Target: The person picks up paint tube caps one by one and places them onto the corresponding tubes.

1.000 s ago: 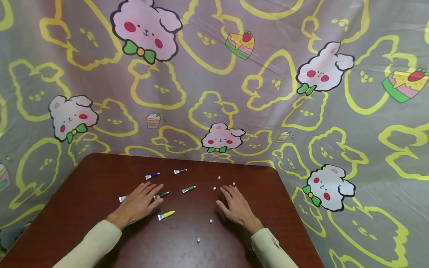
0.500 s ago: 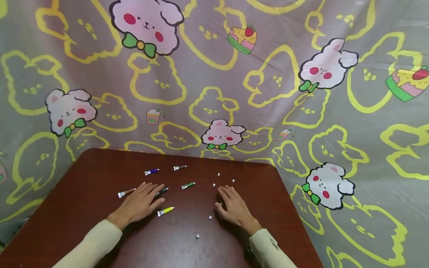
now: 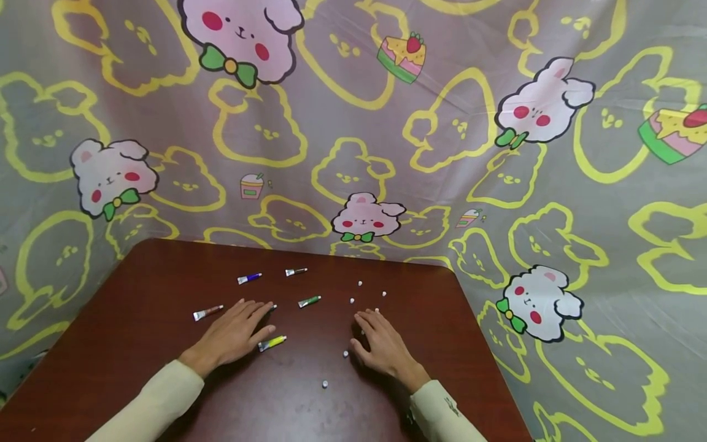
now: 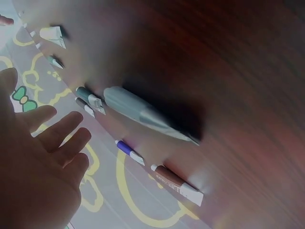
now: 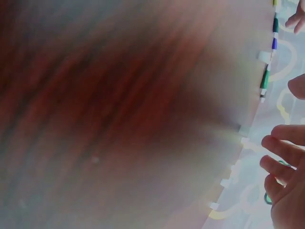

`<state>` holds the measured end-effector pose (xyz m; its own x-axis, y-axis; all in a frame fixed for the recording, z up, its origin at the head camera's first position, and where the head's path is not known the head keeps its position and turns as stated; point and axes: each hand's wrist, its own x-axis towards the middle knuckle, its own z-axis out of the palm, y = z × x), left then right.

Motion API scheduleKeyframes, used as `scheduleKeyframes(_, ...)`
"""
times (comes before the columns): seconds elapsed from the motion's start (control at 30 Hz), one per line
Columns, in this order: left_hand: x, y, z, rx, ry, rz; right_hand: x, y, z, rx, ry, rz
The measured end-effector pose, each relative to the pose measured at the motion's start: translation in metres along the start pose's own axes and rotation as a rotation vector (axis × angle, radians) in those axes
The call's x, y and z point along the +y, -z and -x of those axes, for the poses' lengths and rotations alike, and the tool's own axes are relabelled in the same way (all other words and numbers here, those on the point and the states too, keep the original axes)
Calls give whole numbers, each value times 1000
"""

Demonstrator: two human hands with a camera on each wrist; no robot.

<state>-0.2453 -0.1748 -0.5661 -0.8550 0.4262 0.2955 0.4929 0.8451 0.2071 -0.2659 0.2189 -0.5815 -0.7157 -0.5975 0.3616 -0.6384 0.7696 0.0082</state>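
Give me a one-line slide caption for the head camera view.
Both hands, left hand and right hand, rest flat on a dark red table among small paint tubes and loose white caps.

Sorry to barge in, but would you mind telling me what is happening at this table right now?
A person in cream sleeves rests both hands flat on a dark red table. The left hand lies among several small paint tubes, partly covering a dark one, with a yellow tube just beside its fingertips. The right hand lies among scattered small white caps. Neither hand grips anything. A purple tube and a green tube lie farther away.
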Motion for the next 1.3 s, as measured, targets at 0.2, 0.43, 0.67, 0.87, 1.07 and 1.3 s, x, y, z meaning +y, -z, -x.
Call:
scheduleKeyframes(0.2,5,0,1,-31,7,12,-5,8,0,-53,-6,-11)
scheduleKeyframes(0.43,11,-2,4,-57,1,16,-11,9,-1,-74,31,-16)
scheduleKeyframes(0.67,11,-8,6,3,-70,-8,-14,10,-1,-102,54,9)
scheduleKeyframes(0.87,10,-12,7,62,-124,-36,-16,12,-4,-93,99,0)
scheduleKeyframes(1.07,10,-14,7,80,-143,-70,-18,12,-5,-66,142,-1)
scheduleKeyframes(1.3,11,-14,6,84,-163,-79,-17,11,-4,-54,154,3)
